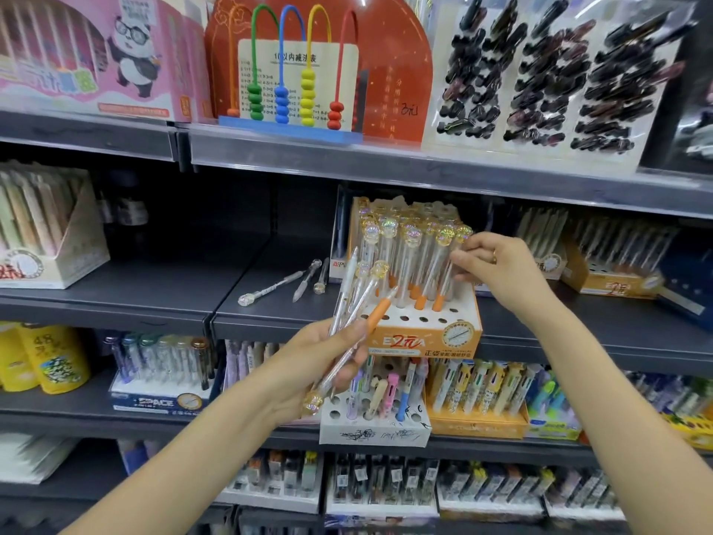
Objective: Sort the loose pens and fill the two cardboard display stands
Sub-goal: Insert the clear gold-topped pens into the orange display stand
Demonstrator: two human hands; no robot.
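An orange and white cardboard display stand [428,334] sits on the middle shelf, its back rows filled with clear pens that have gold iridescent tops and orange grips. My left hand [316,364] grips a bundle of several such pens [355,303] just in front of the stand. My right hand [497,264] pinches one clear pen [447,279] standing in the stand's right side. A second orange stand [613,283] holding pens stands further right. Three loose pens [293,283] lie on the shelf left of the first stand.
The dark shelf [154,291] carries a beige pen box [50,233] at far left. Below are more pen stands, including a white one [374,422] with scribbles. Above stand a bead abacus [293,90] and a hair clip card [540,79].
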